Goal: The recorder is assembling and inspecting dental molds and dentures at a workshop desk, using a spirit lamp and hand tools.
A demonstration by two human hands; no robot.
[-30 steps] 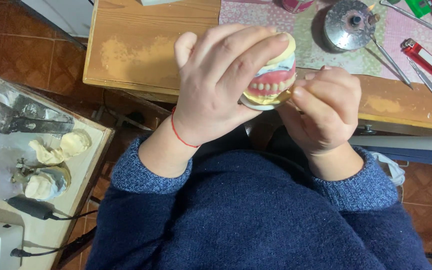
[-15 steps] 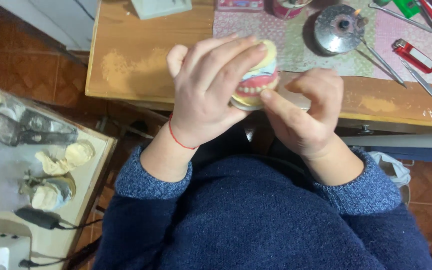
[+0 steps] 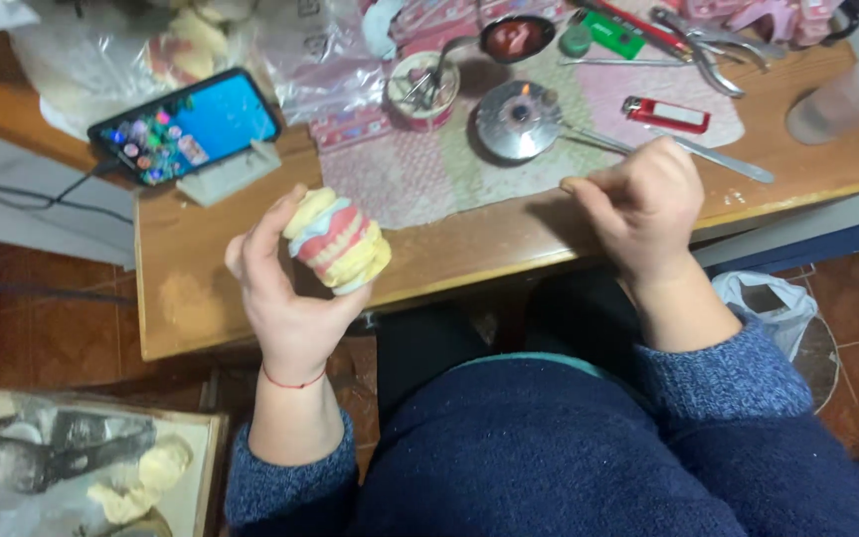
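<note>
My left hand [image 3: 285,298] grips a dental model [image 3: 338,239], two yellow plaster casts with pink wax and white teeth between them, held upright in front of the wooden table's edge [image 3: 449,273]. My right hand [image 3: 643,209] is closed on a thin metal instrument [image 3: 594,142]. The instrument's tip reaches toward a small flame in a round metal burner [image 3: 519,119] on a patterned cloth [image 3: 410,174]. The two hands are well apart.
A lit phone [image 3: 186,124] leans on a stand at the left. A red lighter [image 3: 665,114], pliers [image 3: 703,45], a spatula [image 3: 728,164], a tool cup [image 3: 423,85] and a dish of red wax [image 3: 516,38] lie on the table. Plaster pieces [image 3: 141,482] sit on a tray at the lower left.
My hands have parted. The left hand has carried the model to the left, and the right hand has left it and moved right to the burner. The view has tilted up over the table.
</note>
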